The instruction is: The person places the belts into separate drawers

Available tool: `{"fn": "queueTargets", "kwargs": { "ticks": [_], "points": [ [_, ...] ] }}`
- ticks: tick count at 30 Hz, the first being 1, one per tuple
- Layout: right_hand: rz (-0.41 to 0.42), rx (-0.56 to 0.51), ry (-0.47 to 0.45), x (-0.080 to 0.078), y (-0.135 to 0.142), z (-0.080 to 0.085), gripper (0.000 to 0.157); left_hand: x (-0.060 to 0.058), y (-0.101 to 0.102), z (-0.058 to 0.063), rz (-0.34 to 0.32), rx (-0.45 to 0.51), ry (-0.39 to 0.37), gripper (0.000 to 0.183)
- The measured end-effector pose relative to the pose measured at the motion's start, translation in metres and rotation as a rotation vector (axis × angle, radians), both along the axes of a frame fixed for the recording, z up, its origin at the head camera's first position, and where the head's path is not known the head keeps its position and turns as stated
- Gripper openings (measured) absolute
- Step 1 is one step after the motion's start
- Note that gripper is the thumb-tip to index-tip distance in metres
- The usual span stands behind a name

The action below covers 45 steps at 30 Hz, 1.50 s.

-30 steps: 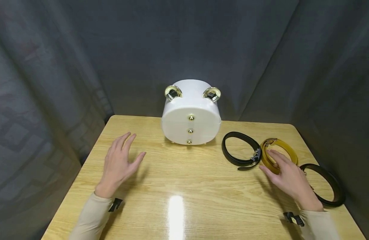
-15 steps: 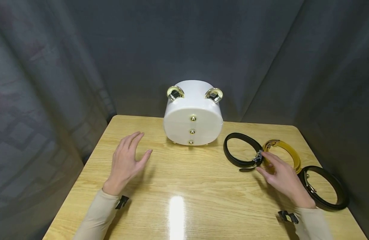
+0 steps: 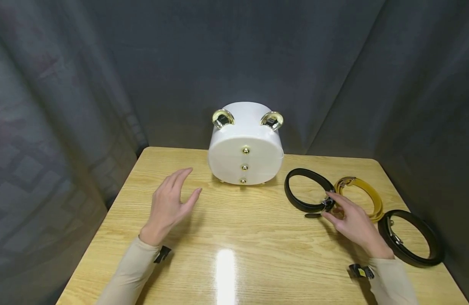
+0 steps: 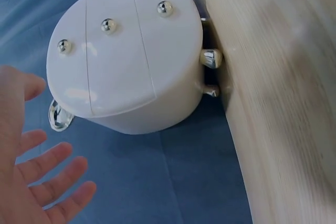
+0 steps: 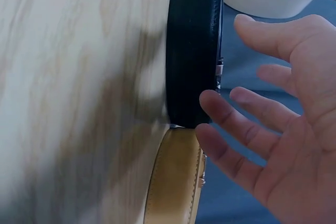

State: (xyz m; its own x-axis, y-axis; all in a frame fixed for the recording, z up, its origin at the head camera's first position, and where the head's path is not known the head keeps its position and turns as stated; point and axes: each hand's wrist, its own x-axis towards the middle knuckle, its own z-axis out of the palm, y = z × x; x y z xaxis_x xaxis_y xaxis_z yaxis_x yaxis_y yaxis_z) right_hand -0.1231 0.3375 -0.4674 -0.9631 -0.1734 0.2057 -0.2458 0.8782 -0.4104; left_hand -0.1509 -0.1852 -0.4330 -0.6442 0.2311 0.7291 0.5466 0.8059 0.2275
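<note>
My right hand (image 3: pixel 354 222) hovers over the buckle end of a coiled black belt (image 3: pixel 295 201), thumb and fingers spread apart. The right wrist view shows its fingertips (image 5: pixel 210 100) close beside the black belt's edge, with nothing held. Behind that hand lies a coiled yellow belt (image 3: pixel 374 201), and a second black belt (image 3: pixel 428 237) lies to its right. My left hand (image 3: pixel 167 212) is above the left part of the table, fingers spread and holding nothing. Nearest to it stands a rounded white box (image 3: pixel 226 163) with three gold knobs and two gold ear-like rings.
The wooden table (image 3: pixel 242 228) has a bright light reflection near its front. Dark grey curtains (image 3: pixel 181 76) hang behind and at both sides. Seams split the white box's front (image 4: pixel 118 61) into three panels, and small metallic feet (image 4: pixel 211 58) hold it up.
My right hand has shifted left from over the yellow belt to the black belt's buckle. My left hand has drifted right. The belts and box keep their places on the table.
</note>
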Motion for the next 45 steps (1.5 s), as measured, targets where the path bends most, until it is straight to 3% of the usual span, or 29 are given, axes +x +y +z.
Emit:
{"fn": "queueTargets", "kwargs": {
  "ticks": [21, 45],
  "points": [
    [0.063, -0.013, 0.027, -0.009, 0.0, -0.016, 0.061, -0.007, 0.031, 0.004, -0.038, -0.001, -0.052, 0.058],
    [0.079, -0.018, 0.039, -0.014, -0.002, -0.023, 0.051, -0.019, 0.057, 0.004, -0.083, 0.059, -0.035, 0.055]
  ]
}}
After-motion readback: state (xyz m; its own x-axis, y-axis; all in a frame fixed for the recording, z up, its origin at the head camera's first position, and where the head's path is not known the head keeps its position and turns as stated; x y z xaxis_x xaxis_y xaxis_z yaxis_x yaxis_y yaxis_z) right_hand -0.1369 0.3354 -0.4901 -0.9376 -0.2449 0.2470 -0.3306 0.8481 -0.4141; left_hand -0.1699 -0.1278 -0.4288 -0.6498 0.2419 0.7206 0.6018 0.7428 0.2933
